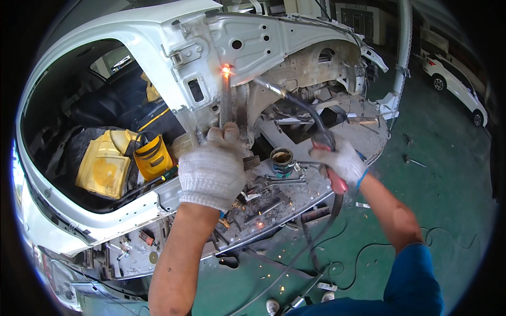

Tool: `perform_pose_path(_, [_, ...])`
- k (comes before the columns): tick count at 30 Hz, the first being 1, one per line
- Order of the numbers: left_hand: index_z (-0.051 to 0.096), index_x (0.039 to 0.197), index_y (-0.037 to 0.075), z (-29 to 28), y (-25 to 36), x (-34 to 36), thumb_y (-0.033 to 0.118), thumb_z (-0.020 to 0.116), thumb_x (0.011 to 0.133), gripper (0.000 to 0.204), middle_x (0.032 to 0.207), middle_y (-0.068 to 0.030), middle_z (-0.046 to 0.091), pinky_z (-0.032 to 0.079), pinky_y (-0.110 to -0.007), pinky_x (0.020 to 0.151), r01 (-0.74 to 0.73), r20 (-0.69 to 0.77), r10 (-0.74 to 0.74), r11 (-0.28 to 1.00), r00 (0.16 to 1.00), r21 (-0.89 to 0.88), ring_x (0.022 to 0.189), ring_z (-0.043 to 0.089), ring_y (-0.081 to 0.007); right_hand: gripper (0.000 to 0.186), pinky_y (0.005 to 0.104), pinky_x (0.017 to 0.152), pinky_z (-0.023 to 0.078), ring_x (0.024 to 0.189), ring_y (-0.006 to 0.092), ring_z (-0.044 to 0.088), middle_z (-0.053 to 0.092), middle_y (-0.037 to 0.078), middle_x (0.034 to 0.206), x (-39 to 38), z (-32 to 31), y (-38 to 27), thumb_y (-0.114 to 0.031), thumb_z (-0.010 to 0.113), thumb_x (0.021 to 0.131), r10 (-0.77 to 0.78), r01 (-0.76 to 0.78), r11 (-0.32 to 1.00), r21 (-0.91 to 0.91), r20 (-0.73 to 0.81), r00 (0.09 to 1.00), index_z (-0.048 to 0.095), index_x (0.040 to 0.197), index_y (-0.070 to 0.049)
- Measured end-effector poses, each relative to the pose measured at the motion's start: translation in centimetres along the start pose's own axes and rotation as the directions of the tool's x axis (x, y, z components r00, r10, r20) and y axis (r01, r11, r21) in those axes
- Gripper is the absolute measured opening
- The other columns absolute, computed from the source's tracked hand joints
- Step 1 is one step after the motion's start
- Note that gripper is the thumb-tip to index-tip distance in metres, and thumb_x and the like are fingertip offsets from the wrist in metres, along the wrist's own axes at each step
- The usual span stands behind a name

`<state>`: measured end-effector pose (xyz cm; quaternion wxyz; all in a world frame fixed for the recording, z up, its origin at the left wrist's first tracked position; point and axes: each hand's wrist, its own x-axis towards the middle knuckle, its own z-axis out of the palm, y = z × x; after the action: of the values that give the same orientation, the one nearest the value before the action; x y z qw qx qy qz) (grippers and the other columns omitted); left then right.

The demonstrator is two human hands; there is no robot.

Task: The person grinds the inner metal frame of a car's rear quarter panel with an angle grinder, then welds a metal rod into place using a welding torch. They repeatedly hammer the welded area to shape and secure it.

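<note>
While the top of a long, flat strip of grey metal (225, 102) glows orange against the white sheet-metal car body (221, 31), my left hand (212, 171), in a white knitted glove, reaches its fingers to the strip's lower end; whether they pinch it or only press, I cannot tell. The strip stands upright beyond the near edge of a grey, cluttered table (366, 137). Near that edge, my gloved right hand (345, 162) has its fingers wrapped around a red-and-black welding torch (320, 131), its nozzle apart from the glow. If my push wavers, the strip could tilt and slip off the spot. Heat travelling down it could reach my glove. Stray sparks could land in the open round tin (282, 160) or scorch the moulded yellow piece (105, 163) inside the cabin. The dark hose (329, 226), hanging past the edge, could snag and jerk my aim.
</note>
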<state>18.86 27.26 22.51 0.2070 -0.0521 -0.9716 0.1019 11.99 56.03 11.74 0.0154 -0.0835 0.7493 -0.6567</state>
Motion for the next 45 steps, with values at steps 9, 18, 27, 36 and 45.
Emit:
perform_pose_path(9, [0.053, 0.153, 0.012, -1.1, 1.6, 0.0, 0.029, 0.082, 0.083, 0.078, 0.132, -0.0199, 0.068, 0.062, -0.051, 0.089, 0.078, 0.029, -0.079, 0.996, 0.996, 0.046, 0.111, 0.075, -0.0380, 0.025, 0.0325, 0.055, 0.054, 0.063, 0.0124, 0.065, 0.065, 0.003, 0.085, -9.6, -2.8, 11.9, -0.009, 0.080, 0.093, 0.062, -0.061, 0.997, 0.045, -0.025, 0.998, 0.062, 0.110, -0.006])
perform_pose_path(18, [0.063, 0.135, 0.003, 1.7, 1.5, -0.5, 0.017, 0.057, 0.100, 0.038, 0.109, -0.0211, 0.073, 0.063, -0.050, 0.066, -0.070, -0.200, 0.095, 0.989, 0.975, 0.128, 0.083, 0.080, -0.0363, 0.029, 0.0339, 0.061, 0.057, 0.073, 0.0129, 0.069, 0.074, 0.006, 0.094, -15.1, -0.2, 14.2, -0.013, 0.081, 0.093, 0.134, -0.139, 0.981, -0.136, -0.045, 0.990, 0.065, 0.115, -0.004])
perform_pose_path(27, [0.058, 0.149, 0.010, 8.5, -3.9, -5.7, 0.032, 0.083, 0.085, 0.071, 0.122, -0.0237, 0.067, 0.062, -0.052, 0.072, -0.184, -0.150, 0.161, 0.971, 0.975, -0.152, 0.084, 0.076, -0.0398, 0.029, 0.0311, 0.064, 0.055, 0.074, 0.0105, 0.063, 0.068, 0.002, 0.093, -19.1, 5.8, 12.5, -0.004, 0.083, 0.088, 0.227, -0.197, 0.973, 0.122, -0.322, 0.919, 0.062, 0.108, -0.006])
perform_pose_path(36, [0.061, 0.147, 0.005, 10.0, -5.4, -4.3, 0.040, 0.089, 0.076, 0.084, 0.113, -0.0213, 0.069, 0.060, -0.049, 0.069, -0.319, -0.375, 0.235, 0.931, 0.897, -0.177, 0.083, 0.075, -0.0348, 0.027, 0.0317, 0.064, 0.056, 0.073, 0.0114, 0.064, 0.068, 0.003, 0.093, -20.8, 7.9, 12.5, -0.005, 0.082, 0.088, 0.248, -0.234, 0.969, 0.082, -0.381, 0.891, 0.061, 0.105, -0.004])
perform_pose_path(45, [0.060, 0.140, 0.001, 6.5, -1.8, -3.2, 0.031, 0.085, 0.080, 0.072, 0.103, -0.0157, 0.068, 0.058, -0.044, 0.057, -0.260, -0.431, 0.174, 0.954, 0.885, -0.148, 0.075, 0.075, -0.0301, 0.024, 0.0322, 0.062, 0.055, 0.070, 0.0123, 0.064, 0.066, 0.003, 0.084, -19.5, 3.4, 14.2, -0.009, 0.081, 0.087, 0.282, -0.288, 0.957, 0.028, -0.311, 0.908, 0.062, 0.101, -0.004])
